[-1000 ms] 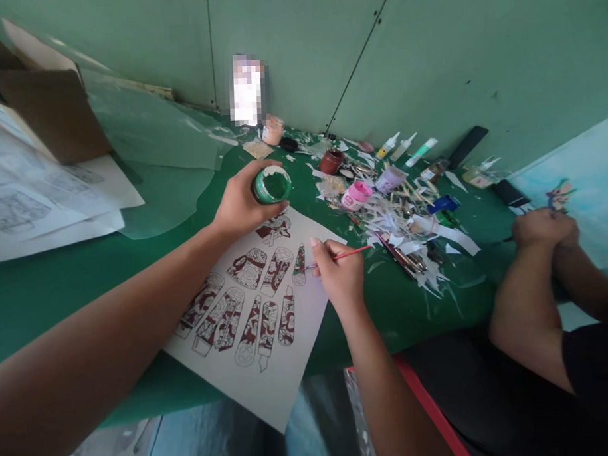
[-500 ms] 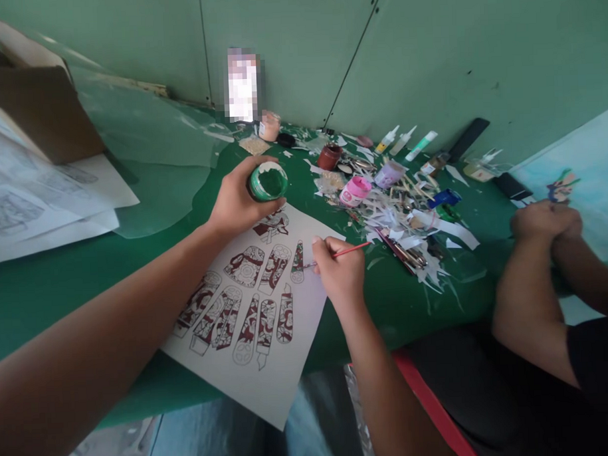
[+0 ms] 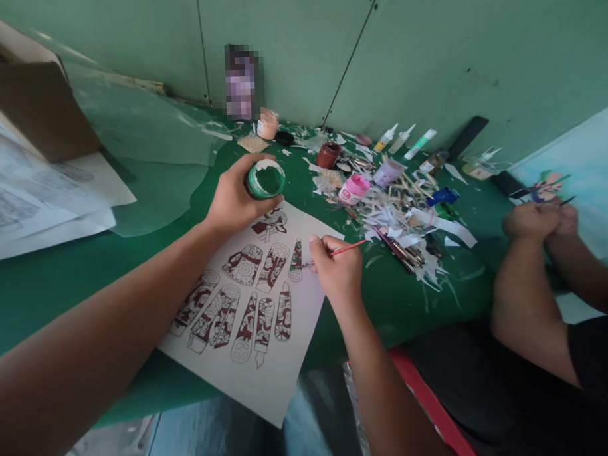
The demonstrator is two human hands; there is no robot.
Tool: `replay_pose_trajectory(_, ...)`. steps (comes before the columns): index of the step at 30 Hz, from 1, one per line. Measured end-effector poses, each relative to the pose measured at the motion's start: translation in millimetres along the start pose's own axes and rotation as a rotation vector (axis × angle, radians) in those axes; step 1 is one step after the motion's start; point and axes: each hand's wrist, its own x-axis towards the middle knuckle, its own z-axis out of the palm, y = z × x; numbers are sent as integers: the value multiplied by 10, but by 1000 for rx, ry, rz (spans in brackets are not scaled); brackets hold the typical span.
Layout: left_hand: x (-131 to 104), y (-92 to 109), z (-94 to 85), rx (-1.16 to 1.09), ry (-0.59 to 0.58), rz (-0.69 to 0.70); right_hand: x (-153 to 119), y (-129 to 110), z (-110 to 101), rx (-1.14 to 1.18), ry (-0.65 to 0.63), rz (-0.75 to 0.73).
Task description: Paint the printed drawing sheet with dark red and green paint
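Note:
My left hand point(image 3: 235, 194) is wrapped round an open paint jar point(image 3: 266, 179) of green paint, tilted so its inside shows, just above the far end of a white sheet point(image 3: 302, 334). Between the fingers of my right hand point(image 3: 338, 267) is a thin red-handled paintbrush point(image 3: 348, 247). Its tip meets the paper at a small tapered shape point(image 3: 296, 260) coloured partly dark red and green. Other printed patterned shapes point(image 3: 243, 265) on the sheet carry dark red patches, with some parts left white. The sheet's near corner hangs over the table edge above my lap.
Paper scraps point(image 3: 388, 218) and brushes are heaped to the right, among a pink paint jar point(image 3: 354, 189), a purple jar point(image 3: 388, 173) and a dark red jar point(image 3: 328, 154). A cardboard box point(image 3: 40, 107) and printed sheets point(image 3: 28, 198) lie left. A co-worker's hands point(image 3: 540, 218) are at the right.
My hands, the jar and the brush keep nearly the same places over the sheet. The co-worker's hands at the right have shifted slightly, and a dark thin tool now shows there.

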Motion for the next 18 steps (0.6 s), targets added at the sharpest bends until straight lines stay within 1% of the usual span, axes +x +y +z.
replay_pose_trajectory(5, 8, -23, 10, 6, 29, 20, -2, 18, 2, 22, -13, -9)
replay_pose_trajectory(8, 12, -22, 12, 12, 24, 9, 1, 19, -2, 18, 13, -10)
replay_pose_trajectory(12, 11, -23, 11, 21, 21, 9, 6, 18, 0, 56, -17, -4)
replay_pose_trajectory(16, 9, -27, 8, 25, 17, 4, 5, 22, 2, 45, 13, 11)
replay_pose_trajectory(18, 9, -24, 6, 23, 18, 3, 2, 19, 2, 73, -13, 18)
